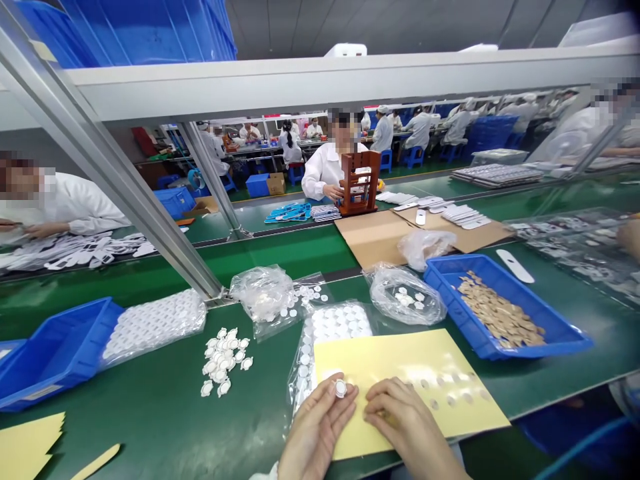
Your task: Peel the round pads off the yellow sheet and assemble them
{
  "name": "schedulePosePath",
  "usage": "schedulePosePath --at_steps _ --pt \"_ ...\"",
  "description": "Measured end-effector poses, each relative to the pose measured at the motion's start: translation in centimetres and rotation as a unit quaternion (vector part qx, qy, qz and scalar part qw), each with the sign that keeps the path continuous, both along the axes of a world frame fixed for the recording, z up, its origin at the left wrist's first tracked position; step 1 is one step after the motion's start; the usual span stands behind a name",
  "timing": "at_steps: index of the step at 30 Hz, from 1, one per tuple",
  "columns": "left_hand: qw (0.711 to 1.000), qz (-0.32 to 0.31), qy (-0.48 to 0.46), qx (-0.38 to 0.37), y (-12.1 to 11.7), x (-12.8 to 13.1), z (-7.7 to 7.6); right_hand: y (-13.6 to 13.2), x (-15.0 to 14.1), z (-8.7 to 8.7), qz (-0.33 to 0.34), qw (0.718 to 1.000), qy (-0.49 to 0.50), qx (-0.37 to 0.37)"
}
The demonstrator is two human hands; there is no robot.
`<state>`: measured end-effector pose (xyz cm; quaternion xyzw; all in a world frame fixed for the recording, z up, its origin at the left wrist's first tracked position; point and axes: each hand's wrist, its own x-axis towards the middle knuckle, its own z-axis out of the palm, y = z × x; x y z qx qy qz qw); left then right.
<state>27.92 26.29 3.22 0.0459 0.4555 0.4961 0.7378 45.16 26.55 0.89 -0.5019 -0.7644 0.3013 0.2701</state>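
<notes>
My left hand (320, 417) is closed around a small round white plastic part (341, 388), held between thumb and fingers. Just right of it, my right hand (395, 413) has its fingers curled and pinched together; whatever they hold, if anything, is hidden. Both hands are over a yellow sheet (380, 353) with rows of small round stickers (453, 400) on its right half. Partly under this sheet lies a clear bag of white round pieces (340, 320). A loose pile of similar white parts (225, 357) rests on the green table to the left.
A blue tray of tan pieces (495, 310) stands at the right, another blue bin (55, 353) at the left. Plastic bags (265, 293) lie behind. Torn yellow paper (30, 443) is at front left. A metal post (135, 180) slants down. A co-worker (325, 167) sits across by a brown fixture (359, 183).
</notes>
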Motion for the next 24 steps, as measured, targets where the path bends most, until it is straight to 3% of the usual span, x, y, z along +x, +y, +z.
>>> schedulePosePath --at_steps 11,16,20,24 --pt "0.999 0.009 -0.033 0.005 -0.2 -0.4 -0.6 0.3 0.1 0.2 -0.012 0.998 0.032 -0.054" --pt "0.999 0.003 -0.037 0.004 -0.1 -0.5 -0.6 1.2 -0.2 1.8 0.001 0.977 0.165 -0.133" --pt "0.999 -0.003 -0.036 0.011 -0.1 -0.5 -0.5 1.9 -1.3 2.4 -0.015 0.959 0.247 -0.136" --pt "0.999 0.001 -0.038 0.003 -0.1 -0.5 -0.5 2.1 -1.3 1.5 -0.039 0.981 0.171 -0.088"
